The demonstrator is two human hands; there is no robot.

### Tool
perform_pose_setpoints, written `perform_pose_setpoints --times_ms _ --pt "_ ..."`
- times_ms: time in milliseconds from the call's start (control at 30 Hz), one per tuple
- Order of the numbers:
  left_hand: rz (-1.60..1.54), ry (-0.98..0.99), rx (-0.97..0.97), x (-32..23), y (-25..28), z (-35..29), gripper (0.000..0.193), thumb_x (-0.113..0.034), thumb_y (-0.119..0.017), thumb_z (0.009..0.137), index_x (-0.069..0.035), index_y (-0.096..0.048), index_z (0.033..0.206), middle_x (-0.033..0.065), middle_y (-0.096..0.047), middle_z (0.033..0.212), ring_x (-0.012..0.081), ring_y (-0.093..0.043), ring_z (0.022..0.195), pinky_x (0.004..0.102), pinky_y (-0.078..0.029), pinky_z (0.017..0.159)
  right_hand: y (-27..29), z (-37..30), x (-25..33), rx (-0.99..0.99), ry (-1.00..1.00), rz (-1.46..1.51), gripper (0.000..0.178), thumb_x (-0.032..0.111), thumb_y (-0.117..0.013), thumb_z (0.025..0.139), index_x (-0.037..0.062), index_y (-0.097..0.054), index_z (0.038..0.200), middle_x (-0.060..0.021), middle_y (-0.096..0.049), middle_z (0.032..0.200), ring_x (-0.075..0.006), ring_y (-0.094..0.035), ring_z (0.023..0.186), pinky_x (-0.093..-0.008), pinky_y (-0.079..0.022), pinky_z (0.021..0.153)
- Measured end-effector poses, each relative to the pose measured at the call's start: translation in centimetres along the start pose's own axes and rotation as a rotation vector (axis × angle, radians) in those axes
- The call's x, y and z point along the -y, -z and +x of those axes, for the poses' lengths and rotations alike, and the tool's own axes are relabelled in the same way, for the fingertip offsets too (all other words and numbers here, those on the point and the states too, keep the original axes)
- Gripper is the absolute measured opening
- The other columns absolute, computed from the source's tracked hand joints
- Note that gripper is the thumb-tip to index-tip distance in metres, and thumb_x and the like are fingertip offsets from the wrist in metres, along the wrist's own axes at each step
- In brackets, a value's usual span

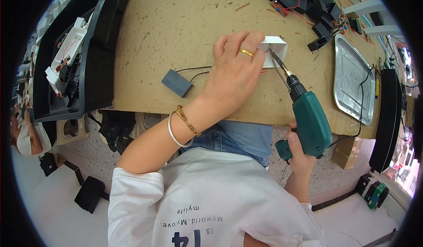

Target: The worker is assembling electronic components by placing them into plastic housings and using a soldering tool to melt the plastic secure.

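My left hand (238,64) grips a white plastic housing (278,48) on the table, its fingers wrapped over the left part of it. My right hand (301,154) is closed round the handle of a green power screwdriver (313,121). The tool's bit reaches into the open right part of the housing; the exact contact at its tip is too small to tell. A small dark grey box (177,83) lies left of my left wrist, with black wires running from it under the hand. A short red wire end shows below the housing.
A black crate (99,48) with white housings (70,48) stands at the left. Black boxes (319,11), circuit boards and red wires are heaped at the far right. A metal tray (341,79) with a cable across it lies at the right edge. Another person (31,134) sits far left.
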State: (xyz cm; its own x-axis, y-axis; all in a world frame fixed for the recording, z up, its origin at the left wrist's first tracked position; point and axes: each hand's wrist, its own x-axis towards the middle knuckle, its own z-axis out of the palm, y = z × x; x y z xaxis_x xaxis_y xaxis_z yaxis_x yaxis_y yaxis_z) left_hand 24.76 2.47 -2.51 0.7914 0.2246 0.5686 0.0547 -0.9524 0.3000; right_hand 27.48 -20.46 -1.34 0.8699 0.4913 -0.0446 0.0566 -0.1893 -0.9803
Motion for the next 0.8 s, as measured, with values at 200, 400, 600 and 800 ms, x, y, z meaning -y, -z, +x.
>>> perform_pose_setpoints --times_ms 200,400,600,800 --pt "-0.003 -0.001 0.004 0.09 -0.08 -0.09 0.023 -0.004 -0.068 0.064 -0.005 -0.053 0.082 0.0074 -0.046 0.121 0.0288 -0.042 0.113 0.0454 -0.030 0.094 -0.13 0.05 -0.10 0.006 0.062 -0.095 0.034 0.013 -0.063 0.080 -0.0048 -0.055 0.108 -0.0085 -0.058 0.084 -0.0109 -0.052 0.067 -0.0236 -0.042 0.060" --pt "0.014 -0.014 0.009 0.04 0.06 0.03 0.016 -0.008 -0.062 0.067 -0.003 -0.055 0.081 0.0092 -0.046 0.118 0.0278 -0.042 0.111 0.0442 -0.030 0.094 -0.44 -0.10 0.16 0.014 0.077 -0.029 0.040 0.016 -0.065 0.079 -0.0066 -0.054 0.111 -0.0119 -0.059 0.093 -0.0126 -0.053 0.068 -0.0247 -0.043 0.060" --pt "0.024 -0.013 0.006 0.03 -0.05 -0.06 0.017 -0.008 -0.063 0.066 -0.003 -0.055 0.080 0.0092 -0.046 0.118 0.0277 -0.042 0.111 0.0439 -0.030 0.094 -0.68 -0.28 0.46 -0.007 0.081 0.031 0.042 0.020 -0.066 0.079 -0.0073 -0.055 0.110 -0.0133 -0.059 0.097 -0.0135 -0.053 0.068 -0.0252 -0.043 0.060" --pt "0.014 0.000 0.008 -0.02 -0.11 -0.01 0.023 -0.004 -0.068 0.063 -0.005 -0.053 0.080 0.0075 -0.046 0.120 0.0281 -0.043 0.112 0.0443 -0.030 0.094 -0.59 -0.27 0.45 -0.014 0.068 0.032 0.042 0.019 -0.066 0.079 -0.0069 -0.055 0.110 -0.0132 -0.059 0.098 -0.0134 -0.053 0.069 -0.0252 -0.043 0.061"
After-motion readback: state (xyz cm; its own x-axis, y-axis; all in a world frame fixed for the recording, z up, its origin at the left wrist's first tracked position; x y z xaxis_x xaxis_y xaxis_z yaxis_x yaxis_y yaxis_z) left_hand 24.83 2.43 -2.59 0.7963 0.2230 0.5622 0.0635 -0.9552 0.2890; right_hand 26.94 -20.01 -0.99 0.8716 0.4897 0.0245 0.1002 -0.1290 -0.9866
